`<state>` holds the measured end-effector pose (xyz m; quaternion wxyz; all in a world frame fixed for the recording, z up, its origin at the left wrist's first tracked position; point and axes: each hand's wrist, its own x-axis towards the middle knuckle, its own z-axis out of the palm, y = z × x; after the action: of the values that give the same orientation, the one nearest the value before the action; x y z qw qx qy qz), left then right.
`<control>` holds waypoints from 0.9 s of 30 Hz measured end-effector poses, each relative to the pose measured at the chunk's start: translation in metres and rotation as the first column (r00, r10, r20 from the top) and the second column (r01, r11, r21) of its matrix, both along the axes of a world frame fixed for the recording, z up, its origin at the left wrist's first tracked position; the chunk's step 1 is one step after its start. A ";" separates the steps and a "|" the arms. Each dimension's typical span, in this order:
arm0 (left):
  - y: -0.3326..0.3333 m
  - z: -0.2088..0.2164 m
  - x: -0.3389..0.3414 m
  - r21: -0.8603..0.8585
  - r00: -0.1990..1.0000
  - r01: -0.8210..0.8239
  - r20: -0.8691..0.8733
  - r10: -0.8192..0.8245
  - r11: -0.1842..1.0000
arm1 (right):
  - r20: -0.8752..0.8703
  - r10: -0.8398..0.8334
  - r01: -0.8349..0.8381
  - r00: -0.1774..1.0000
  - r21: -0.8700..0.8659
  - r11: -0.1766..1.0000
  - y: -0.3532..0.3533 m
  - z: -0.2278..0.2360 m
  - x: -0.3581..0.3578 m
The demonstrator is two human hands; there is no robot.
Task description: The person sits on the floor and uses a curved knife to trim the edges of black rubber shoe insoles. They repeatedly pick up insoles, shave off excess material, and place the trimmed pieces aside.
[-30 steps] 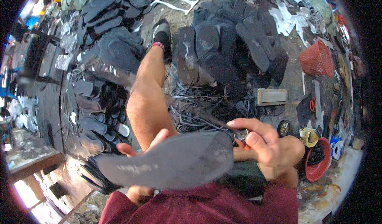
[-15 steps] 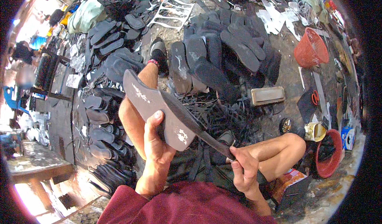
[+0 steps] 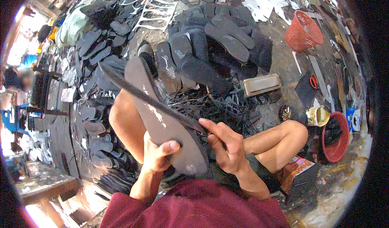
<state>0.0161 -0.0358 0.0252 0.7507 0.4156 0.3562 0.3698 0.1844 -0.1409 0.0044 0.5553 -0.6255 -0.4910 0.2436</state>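
A grey shoe sole (image 3: pixel 168 128) with white, worn-looking patches is tilted up in front of me. My left hand (image 3: pixel 160 153) grips its lower part, the thumb lying flat on the grey face. Across the sole runs a long, dark, bendy strip (image 3: pixel 158 103), its far end curving out beyond the sole's left edge. My right hand (image 3: pixel 229 149) is closed on the strip's near end, with the index finger along it. Whether the strip is joined to the sole is unclear, and the inside of the right hand is hidden.
Dark soles (image 3: pixel 231 37) lie heaped ahead, and black offcuts (image 3: pixel 219 106) cover the floor between my legs. To the right are a pale rectangular block (image 3: pixel 262 84), a red basket (image 3: pixel 304 31), red-handled scissors (image 3: pixel 313 81), a tin (image 3: pixel 317 116) and a red tub (image 3: pixel 344 147). A wooden bench (image 3: pixel 48 187) stands left.
The sole has turned more upright and come nearer my body. The strip now crosses its face and sticks out on the left. My right hand has moved up and leftward.
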 end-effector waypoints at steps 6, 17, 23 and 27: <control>0.044 -0.050 -0.010 0.846 0.972 0.032 0.098 -0.213 0.533 | -0.783 -0.065 -0.031 0.619 -0.107 0.994 -0.003 -0.004 -0.003; -0.004 -0.016 -0.018 -0.201 0.956 0.219 -0.149 -0.251 0.955 | -0.887 -0.129 0.170 0.444 -0.058 0.984 0.057 -0.014 0.000; 0.005 -0.016 -0.019 -0.305 0.950 0.260 -0.091 -0.300 0.916 | -0.862 -0.239 0.240 0.448 -0.141 0.961 0.117 -0.052 0.048; 0.005 -0.006 -0.043 -0.025 0.982 -0.075 -0.174 0.069 0.997 | -0.684 -0.559 0.563 0.468 -0.257 0.786 0.125 -0.056 0.094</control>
<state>-0.0268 -0.0310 0.0189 0.7096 0.4212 0.4405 0.3536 0.2784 -0.0163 -0.0513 0.7525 -0.5985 0.0048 0.2749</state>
